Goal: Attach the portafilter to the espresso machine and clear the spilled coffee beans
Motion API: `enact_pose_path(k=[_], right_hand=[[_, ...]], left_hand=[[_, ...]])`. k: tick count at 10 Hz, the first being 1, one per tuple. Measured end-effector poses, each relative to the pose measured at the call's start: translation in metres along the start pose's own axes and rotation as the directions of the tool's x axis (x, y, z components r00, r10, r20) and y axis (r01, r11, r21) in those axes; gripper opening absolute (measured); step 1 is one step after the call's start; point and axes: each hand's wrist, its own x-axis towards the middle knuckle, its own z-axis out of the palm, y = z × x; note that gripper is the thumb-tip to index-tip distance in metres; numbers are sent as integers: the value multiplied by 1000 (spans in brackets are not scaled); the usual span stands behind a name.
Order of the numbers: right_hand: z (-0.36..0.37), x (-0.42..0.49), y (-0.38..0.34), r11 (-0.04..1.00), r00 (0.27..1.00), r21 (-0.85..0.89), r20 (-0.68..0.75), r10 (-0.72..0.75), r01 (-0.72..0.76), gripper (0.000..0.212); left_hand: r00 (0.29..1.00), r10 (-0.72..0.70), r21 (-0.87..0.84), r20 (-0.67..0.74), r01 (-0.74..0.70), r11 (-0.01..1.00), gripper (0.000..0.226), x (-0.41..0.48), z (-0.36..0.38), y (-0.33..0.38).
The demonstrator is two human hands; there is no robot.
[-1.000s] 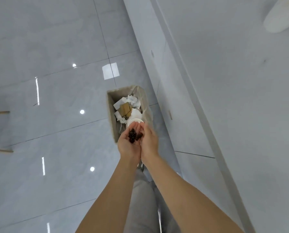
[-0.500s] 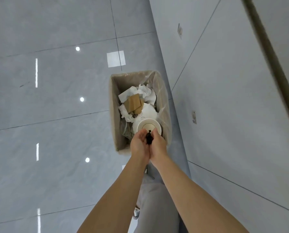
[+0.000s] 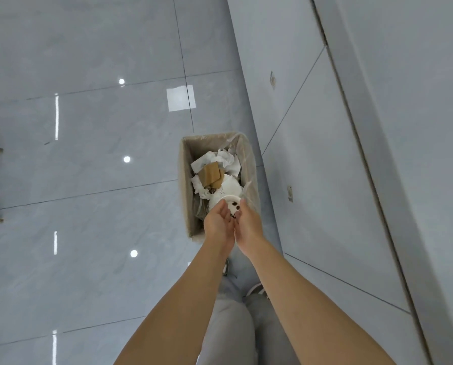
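My left hand (image 3: 218, 222) and my right hand (image 3: 249, 223) are held side by side over the near end of a beige lined waste bin (image 3: 185, 185) on the floor. The palms have parted, with the fingers spread. A few dark coffee beans (image 3: 235, 206) show in the gap just beyond my fingers, over a white paper cup (image 3: 228, 192) in the bin. One or two beans still sit between the palms. The portafilter and the espresso machine are out of view.
The bin holds crumpled white paper (image 3: 226, 159) and a brown cardboard piece (image 3: 210, 173). It stands against a grey cabinet front (image 3: 312, 154) on the right. Glossy grey floor tiles (image 3: 88, 180) spread to the left. My grey trouser legs (image 3: 235, 325) are below.
My cupped hands, pressed together around the beans, have opened over the bin, and the beans have dropped out toward the white cup. The camera has tilted further down.
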Motion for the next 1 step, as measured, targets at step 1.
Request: enact_pose_path(k=[1], right_hand=[[3,-32,-18,996,1000,-91,-1,-16,16,45]], left_hand=[[999,18,66,42,-21,998,40,-37,11,13]])
